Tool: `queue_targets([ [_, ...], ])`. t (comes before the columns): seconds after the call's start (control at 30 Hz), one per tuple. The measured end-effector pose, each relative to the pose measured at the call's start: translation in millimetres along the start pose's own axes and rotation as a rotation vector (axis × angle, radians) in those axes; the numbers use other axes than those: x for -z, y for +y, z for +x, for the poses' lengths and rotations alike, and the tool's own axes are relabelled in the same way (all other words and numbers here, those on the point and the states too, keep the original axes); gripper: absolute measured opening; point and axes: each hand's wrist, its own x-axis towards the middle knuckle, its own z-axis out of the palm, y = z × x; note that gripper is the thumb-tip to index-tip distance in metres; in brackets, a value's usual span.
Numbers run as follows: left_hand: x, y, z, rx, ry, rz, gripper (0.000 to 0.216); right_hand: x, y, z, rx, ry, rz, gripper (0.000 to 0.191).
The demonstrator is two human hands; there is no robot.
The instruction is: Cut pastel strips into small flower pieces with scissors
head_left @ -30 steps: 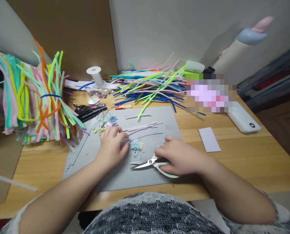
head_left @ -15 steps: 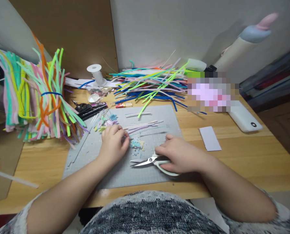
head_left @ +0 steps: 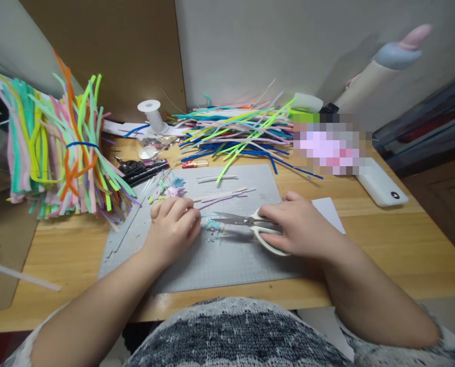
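My right hand (head_left: 302,228) grips white-handled scissors (head_left: 246,223), lifted off the grey cutting mat (head_left: 220,260), blades pointing left and nearly closed. My left hand (head_left: 173,224) is curled in a pinch on the mat, fingertips pressed on a thin pale pipe-cleaner piece (head_left: 222,197) that runs off to the right. Between both hands lies a small heap of pastel blue and yellow trimmings (head_left: 214,228). Small pastel fuzzy pieces (head_left: 171,189) sit just beyond my left hand.
A big bundle of coloured pipe cleaners (head_left: 59,153) stands at the left; another pile (head_left: 238,130) lies at the back. A white thread spool (head_left: 151,113), black pliers (head_left: 137,171), a white paper card (head_left: 327,209) and a white power bank (head_left: 382,186) lie on the wooden desk (head_left: 403,250).
My right hand picked the scissors up from the mat and moved them up and to the right, blades now near the trimmings. My left hand stayed almost in place.
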Motion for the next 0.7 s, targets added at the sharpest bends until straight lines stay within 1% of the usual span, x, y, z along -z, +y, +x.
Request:
queue_targets([
  [0.1,0,1,0,-0.058,0.118,0.032,0.006,-3,0,1,-0.006,0.005,-0.048,0.019],
  [0.17,0,1,0,-0.084,0.175,0.037,0.007,-4,0,1,0.008,0.004,-0.067,0.020],
  [0.33,0,1,1,-0.092,0.247,0.036,0.009,-6,2,0,0.004,0.017,-0.125,0.020],
  [0.57,4,-3,1,-0.087,0.258,0.057,0.010,1,7,-10,-0.034,0.043,-0.228,0.021],
  [0.63,3,-3,1,-0.046,0.225,0.027,0.008,6,9,-14,-0.035,0.067,-0.207,0.019],
  [0.7,0,-1,3,0.039,0.159,-0.050,0.005,10,9,-17,-0.022,0.094,-0.148,0.018],
])
